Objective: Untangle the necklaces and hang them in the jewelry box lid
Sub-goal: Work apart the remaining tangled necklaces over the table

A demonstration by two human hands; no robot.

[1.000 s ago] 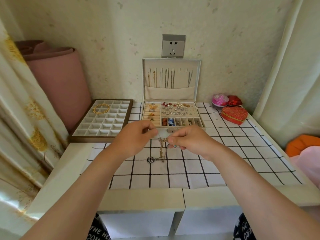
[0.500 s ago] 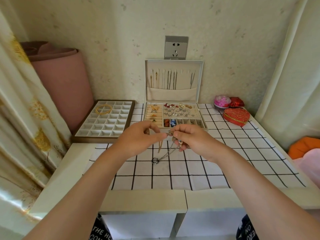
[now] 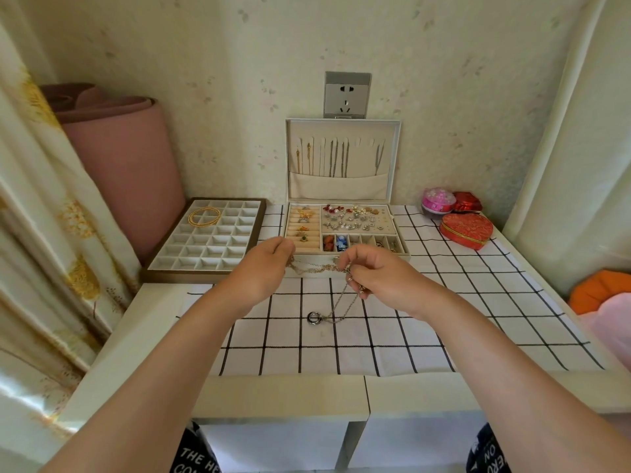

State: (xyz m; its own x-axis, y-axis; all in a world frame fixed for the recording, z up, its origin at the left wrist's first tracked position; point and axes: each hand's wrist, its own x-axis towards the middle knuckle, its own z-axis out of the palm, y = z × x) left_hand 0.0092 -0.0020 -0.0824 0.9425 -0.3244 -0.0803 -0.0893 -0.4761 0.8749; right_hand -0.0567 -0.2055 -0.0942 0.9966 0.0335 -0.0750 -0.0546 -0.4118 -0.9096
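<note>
**Between the hands: two chains held above the table**

Just in front of the open jewelry box (image 3: 367, 241), the left hand (image 3: 263, 268) and the right hand (image 3: 379, 278) each pinch one end of a gold-toned chain (image 3: 316, 268). It spans the gap between them in a shallow sag. From the right hand's curled fingers (image 3: 348, 256) a silver chain (image 3: 341, 302) hangs down to a ring pendant (image 3: 314, 317), which rests on the checked cloth (image 3: 375, 339) below and between the hands. Beyond the hands, the upright lid (image 3: 341, 187) carries several hung chains above its pocket. A compartment tray (image 3: 201, 277) sits beyond the left hand. A red heart-shaped box (image 3: 466, 230) lies beyond the right.
</note>
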